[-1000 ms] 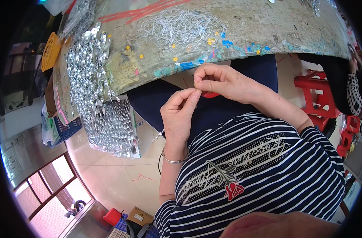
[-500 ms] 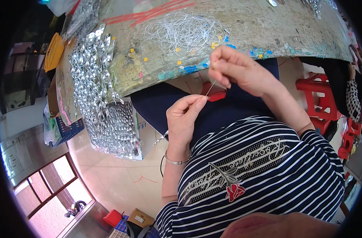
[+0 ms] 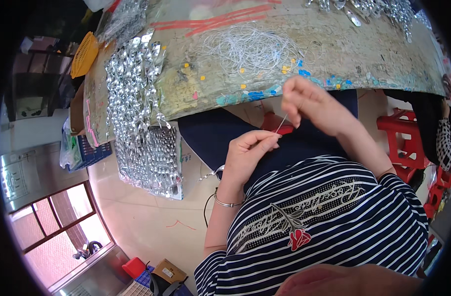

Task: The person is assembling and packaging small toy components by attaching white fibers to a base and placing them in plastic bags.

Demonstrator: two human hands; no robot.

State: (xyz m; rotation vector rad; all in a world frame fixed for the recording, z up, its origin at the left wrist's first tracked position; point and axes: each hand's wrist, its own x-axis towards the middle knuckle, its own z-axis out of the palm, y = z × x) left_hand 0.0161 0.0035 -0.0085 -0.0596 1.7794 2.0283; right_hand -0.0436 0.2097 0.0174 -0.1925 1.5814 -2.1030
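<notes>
A short, thin string [image 3: 283, 123] runs between my hands in front of the table edge, over my dark trousers. My left hand [image 3: 245, 154] is closed, its thumb and forefinger pinching the lower end. Higher and to the right, my right hand [image 3: 312, 107] is curled with its fingers pressed together at the upper end; its fingertips are slightly blurred. Just beyond, on the table, lies a loose tangle of white string [image 3: 252, 49].
Strands of shiny silver twisted pieces [image 3: 134, 89] hang over the left edge of the worn table [image 3: 196, 96]. More silver pieces [image 3: 378, 10] lie at the far right. A yellow basket [image 3: 84, 54] is at the left, a red stool [image 3: 400, 138] at the right.
The view has shifted, so the whole scene sits farther right and lower. Both hands have come slightly nearer my body, the string still between them.
</notes>
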